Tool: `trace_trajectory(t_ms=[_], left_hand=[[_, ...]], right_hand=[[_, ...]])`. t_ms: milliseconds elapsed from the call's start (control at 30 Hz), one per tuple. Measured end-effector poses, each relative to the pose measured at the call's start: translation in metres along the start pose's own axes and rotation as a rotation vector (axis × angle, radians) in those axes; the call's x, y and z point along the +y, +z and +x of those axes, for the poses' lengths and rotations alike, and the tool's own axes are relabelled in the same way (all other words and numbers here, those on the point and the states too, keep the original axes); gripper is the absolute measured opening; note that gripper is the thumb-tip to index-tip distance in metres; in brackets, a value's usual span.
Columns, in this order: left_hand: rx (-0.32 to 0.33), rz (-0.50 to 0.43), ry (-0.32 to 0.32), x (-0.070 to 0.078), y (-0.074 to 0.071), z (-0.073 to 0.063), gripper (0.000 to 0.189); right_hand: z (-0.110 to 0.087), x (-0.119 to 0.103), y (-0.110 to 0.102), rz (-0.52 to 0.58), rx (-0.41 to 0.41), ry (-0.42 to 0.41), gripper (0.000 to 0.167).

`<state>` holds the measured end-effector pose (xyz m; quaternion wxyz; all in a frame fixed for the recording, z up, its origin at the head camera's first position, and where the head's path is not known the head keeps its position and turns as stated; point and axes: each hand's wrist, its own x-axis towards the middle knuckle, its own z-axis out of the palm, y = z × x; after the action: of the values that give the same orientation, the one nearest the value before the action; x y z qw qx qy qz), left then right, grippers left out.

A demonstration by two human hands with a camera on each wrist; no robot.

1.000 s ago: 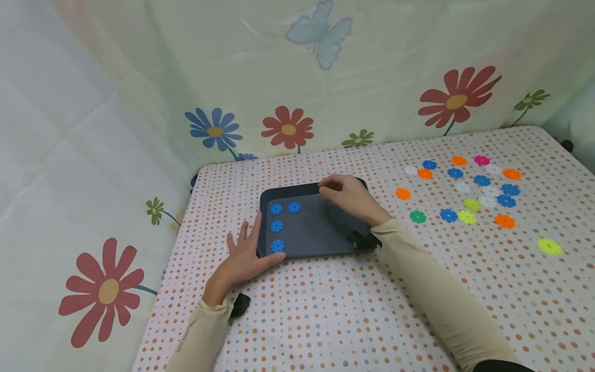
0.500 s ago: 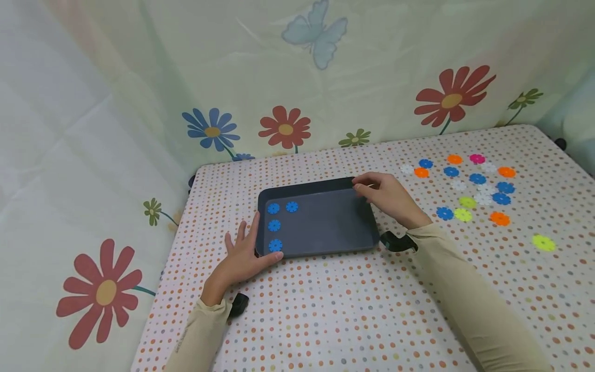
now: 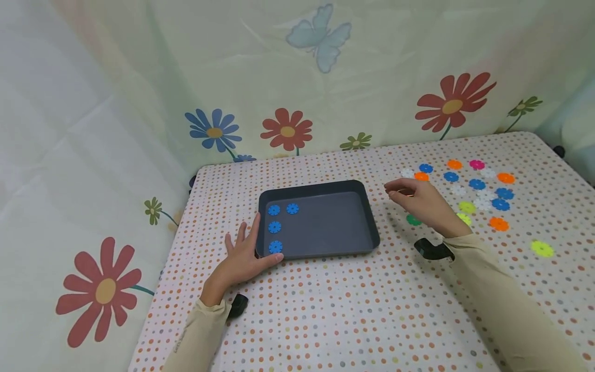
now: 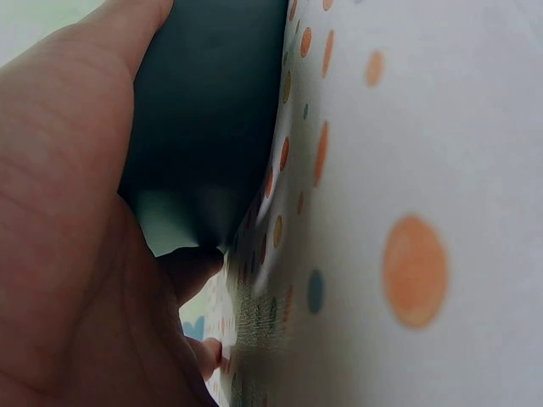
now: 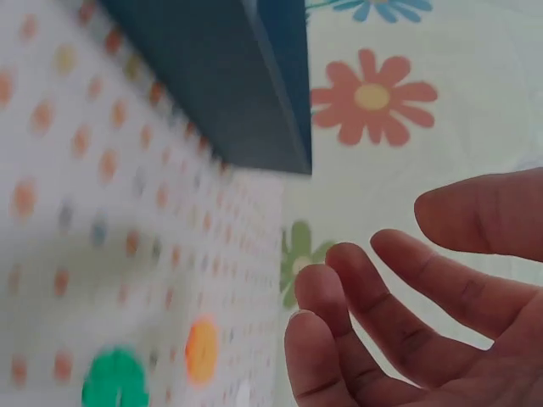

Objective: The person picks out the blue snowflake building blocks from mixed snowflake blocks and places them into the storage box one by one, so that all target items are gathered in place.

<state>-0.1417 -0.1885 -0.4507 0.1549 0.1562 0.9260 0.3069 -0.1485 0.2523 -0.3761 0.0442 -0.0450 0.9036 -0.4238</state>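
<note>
1. Resting left hand (image 3: 244, 261) against dark tray (image 3: 330, 222) with straight, spread fingers, gripping nothing.
2. Hovering just right of tray with right hand (image 3: 427, 207), loosely curved, thumb apart.
3. Between hands: tray, touching left only, with four blue discs (image 3: 275, 227) inside, near left fingers.
4. Beyond right hand: scattered discs (image 3: 477, 184).
5. Plain from right wrist, mostly hand-covered from head: orange disc (image 5: 202, 352), unfilled right grasp.

over the last second your right hand (image 3: 426, 204) has moved rightward, from above the tray (image 3: 369, 214) to past its right side, near the scattered discs. the tray's right wall, partly covered before, now shows. the green disc (image 3: 412, 220), hidden half a second ago, peeks out below your hand.
</note>
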Motion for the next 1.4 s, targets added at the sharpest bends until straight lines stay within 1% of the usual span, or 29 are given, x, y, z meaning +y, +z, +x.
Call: trace_trajectory(t_ms=[100, 167, 333, 567, 700, 833, 933, 1033, 1167, 1267, 1400], left_hand=[[-0.001, 0.002, 0.001, 0.0, 0.0, 0.0, 0.121], [0.015, -0.003, 0.016, 0.0, 0.0, 0.0, 0.121], [0.046, -0.014, 0.043, -0.001, 0.001, 0.0, 0.124], [0.019, 0.006, 0.01, -0.001, 0.001, 0.0, 0.123], [0.005, 0.008, 0.0, -0.001, 0.001, -0.001, 0.122], [-0.005, 0.003, -0.012, -0.002, 0.001, -0.004, 0.122], [0.007, -0.001, -0.004, -0.003, 0.002, -0.004, 0.121], [0.015, 0.005, 0.002, -0.003, 0.002, -0.003, 0.122], [0.006, 0.009, -0.003, -0.003, 0.002, -0.002, 0.121], [-0.001, 0.005, -0.006, -0.002, 0.001, -0.001, 0.121], [0.0, 0.007, -0.003, -0.001, 0.001, -0.001, 0.121]], right_hand=[[-0.004, 0.008, -0.009, -0.067, -0.007, 0.016, 0.043], [-0.005, 0.012, -0.014, -0.107, -0.008, 0.019, 0.042], [-0.01, 0.026, -0.029, -0.159, -0.034, 0.04, 0.045], [-0.014, 0.05, -0.05, -0.239, -0.069, 0.072, 0.049], [-0.018, 0.061, -0.058, -0.265, -0.101, 0.092, 0.05], [-0.019, 0.07, -0.061, -0.312, -0.131, 0.091, 0.049], [-0.018, 0.076, -0.061, -0.351, -0.14, 0.087, 0.047], [-0.016, 0.083, -0.059, -0.388, -0.142, 0.074, 0.043], [-0.015, 0.088, -0.056, -0.427, -0.13, 0.057, 0.032], [-0.015, 0.09, -0.055, -0.441, -0.113, 0.054, 0.027], [-0.016, 0.09, -0.055, -0.441, -0.098, 0.034, 0.027]])
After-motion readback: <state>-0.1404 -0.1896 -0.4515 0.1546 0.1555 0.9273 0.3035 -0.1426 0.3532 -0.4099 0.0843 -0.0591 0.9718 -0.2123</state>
